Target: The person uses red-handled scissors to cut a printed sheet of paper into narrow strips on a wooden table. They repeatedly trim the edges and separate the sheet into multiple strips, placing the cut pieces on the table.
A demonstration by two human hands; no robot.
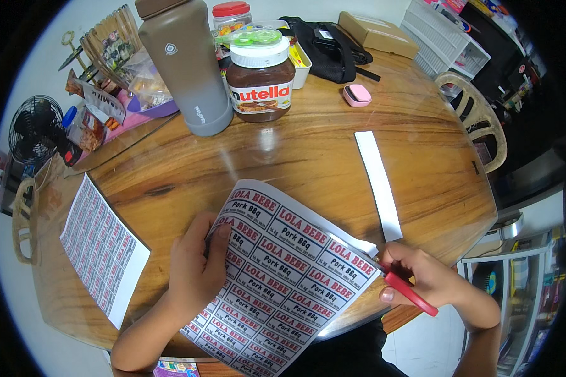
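A sheet of printed labels is gripped at its left edge by my left hand, thumb on the printed face. The sheet's upper left corner curls back, and its lower end hangs past the table edge over my lap. My right hand holds red-handled scissors at the sheet's right side. Their blades meet the paper near the top row of labels, mostly hidden by it. Along the top edge, a white margin strip stands partly away from the print. Beyond my right hand lies a cut white paper strip.
A second label sheet lies on the wooden table at left. At the back stand a tall grey-brown flask, a Nutella jar topped by a green tape dispenser, a black bag, a pink case and a cardboard box.
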